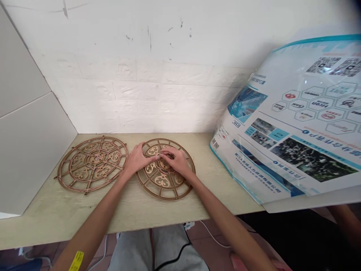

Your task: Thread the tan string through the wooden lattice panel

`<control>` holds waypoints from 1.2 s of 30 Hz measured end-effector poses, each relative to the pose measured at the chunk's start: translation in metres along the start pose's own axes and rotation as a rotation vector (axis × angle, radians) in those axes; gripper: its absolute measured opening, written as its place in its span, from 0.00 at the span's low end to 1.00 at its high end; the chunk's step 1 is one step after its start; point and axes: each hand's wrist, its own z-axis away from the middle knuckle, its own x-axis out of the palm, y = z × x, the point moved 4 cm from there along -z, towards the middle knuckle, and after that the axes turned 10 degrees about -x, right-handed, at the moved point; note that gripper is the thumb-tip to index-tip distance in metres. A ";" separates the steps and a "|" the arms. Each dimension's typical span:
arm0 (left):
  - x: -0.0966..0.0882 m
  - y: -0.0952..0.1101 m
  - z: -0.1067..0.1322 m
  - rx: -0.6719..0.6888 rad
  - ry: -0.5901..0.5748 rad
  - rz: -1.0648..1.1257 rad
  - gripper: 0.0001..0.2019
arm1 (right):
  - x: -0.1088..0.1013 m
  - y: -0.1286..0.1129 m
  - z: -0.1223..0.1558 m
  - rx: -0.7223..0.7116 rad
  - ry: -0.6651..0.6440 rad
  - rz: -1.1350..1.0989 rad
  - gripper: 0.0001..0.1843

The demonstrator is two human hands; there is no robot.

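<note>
Left hand point(137, 159) and right hand point(176, 162) are resting close together on a round bronze-coloured openwork disc point(162, 190), fingertips point(161, 156) meeting over its centre, though any grip cannot be made out. The disc is lying on the pale wooden counter point(135, 210), just beside a matching openwork disc point(93, 164), with a glossy plastic-covered printed poster point(293, 124) standing to the right.

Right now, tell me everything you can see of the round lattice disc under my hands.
It is a flat, round openwork disc, bronze-coloured and metallic-looking, with an outer ring, spoke-like bars and scrolled leaf shapes. It lies flat on the pale wood-look shelf, apart from a matching disc to its left. Your left hand and right hand rest on its middle, hiding the centre.
</note>
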 end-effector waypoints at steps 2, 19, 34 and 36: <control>0.001 0.001 0.000 0.000 0.010 -0.036 0.50 | 0.002 0.001 0.000 -0.030 -0.004 0.020 0.15; -0.002 0.004 0.003 -0.011 0.006 0.013 0.49 | -0.002 -0.003 -0.002 0.043 -0.016 0.009 0.12; -0.001 0.003 0.002 -0.007 0.040 0.034 0.47 | -0.013 -0.001 -0.006 -0.001 -0.017 0.134 0.11; -0.001 0.002 0.002 -0.004 0.048 0.042 0.46 | -0.013 -0.001 -0.006 -0.017 -0.034 0.152 0.11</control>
